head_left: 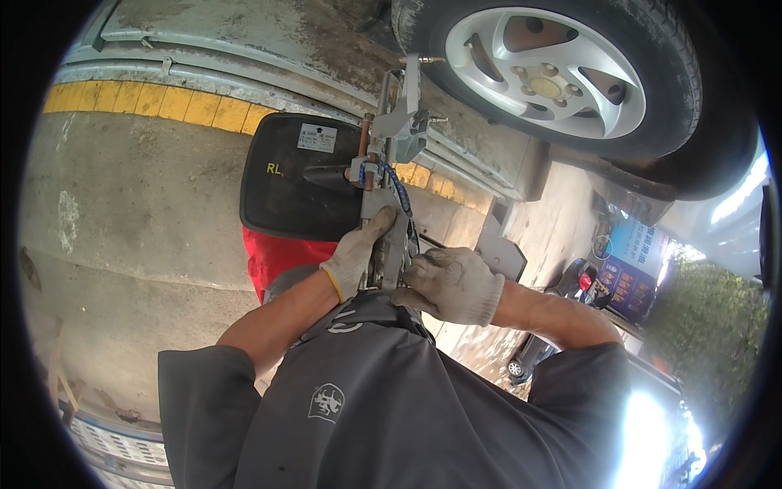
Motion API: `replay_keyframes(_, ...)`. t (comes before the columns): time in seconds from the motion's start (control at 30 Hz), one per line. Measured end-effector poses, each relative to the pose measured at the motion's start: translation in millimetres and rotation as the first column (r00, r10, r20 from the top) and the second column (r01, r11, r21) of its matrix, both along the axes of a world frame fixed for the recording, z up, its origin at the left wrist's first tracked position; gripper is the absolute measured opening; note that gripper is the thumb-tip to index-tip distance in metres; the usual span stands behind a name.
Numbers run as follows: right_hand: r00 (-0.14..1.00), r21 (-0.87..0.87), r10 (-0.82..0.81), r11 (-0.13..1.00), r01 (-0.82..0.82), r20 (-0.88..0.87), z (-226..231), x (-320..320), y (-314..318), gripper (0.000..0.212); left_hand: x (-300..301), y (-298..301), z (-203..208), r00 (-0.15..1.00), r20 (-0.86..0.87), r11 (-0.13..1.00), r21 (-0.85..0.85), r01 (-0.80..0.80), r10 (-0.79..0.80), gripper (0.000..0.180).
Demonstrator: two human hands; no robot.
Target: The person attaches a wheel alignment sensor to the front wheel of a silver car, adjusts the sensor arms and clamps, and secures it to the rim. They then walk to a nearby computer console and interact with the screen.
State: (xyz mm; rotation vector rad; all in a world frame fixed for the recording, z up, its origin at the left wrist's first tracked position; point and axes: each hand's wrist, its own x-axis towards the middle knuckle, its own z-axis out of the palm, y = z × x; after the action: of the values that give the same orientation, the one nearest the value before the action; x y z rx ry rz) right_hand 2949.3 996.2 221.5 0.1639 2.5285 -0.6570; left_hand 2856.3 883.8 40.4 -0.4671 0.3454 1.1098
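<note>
So we had our left hand (355, 254) wrapped round the metal bracket (394, 248) mid-dial, right hand (456, 284) curled at its 4 o'clock (couldn't tell what it pinched), wheel (547, 81) around 1.

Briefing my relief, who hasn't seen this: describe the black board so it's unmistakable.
Start at the big car wheel, upper right, then go down-left to the metal bracket in the left gloved hand. The black board juts out on the bracket's left. Unlike the narrow grey bracket, it is broad with rounded corners, a white label and yellow lettering.
</note>
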Motion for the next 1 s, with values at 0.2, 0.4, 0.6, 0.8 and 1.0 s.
replay_keyframes(0.2, 0.966, -0.007, -0.040, 0.999, 0.043, 0.257, 11.1, 8.7, -0.6, 0.036, 10.8, 1.7, -15.3, 0.998, -0.036, 0.998, 0.022, 0.054, -0.053, 0.052)
replay_keyframes(0.4, 0.653, -0.136, -0.430, 0.763, 0.632, 0.623, 26.5, 10.3, 7.4, 0.051, 9.3, 2.8, -10.8, 0.996, -0.023, 0.996, 0.040, 0.082, -0.081, 0.050)
replay_keyframes(0.6, 0.172, -0.046, -0.418, 0.293, 0.955, 0.892, 22.0, 2.2, 5.9, 0.056, 5.3, 5.9, -0.9, 0.997, -0.023, 0.998, -0.016, 0.067, -0.067, 0.047)
replay_keyframes(0.8, 0.905, -0.181, -0.222, 0.936, 0.303, 0.363, 16.5, 15.8, 4.6, 0.038, 3.0, 3.7, -4.5, 0.988, -0.086, 0.991, -0.030, 0.130, -0.132, 0.047)
replay_keyframes(1.0, 0.999, 0.003, -0.042, 0.999, 0.042, -0.017, 5.2, 18.6, 6.4, 0.032, 11.6, 5.2, -7.2, 0.998, -0.043, 0.999, -0.005, 0.036, -0.036, 0.051)
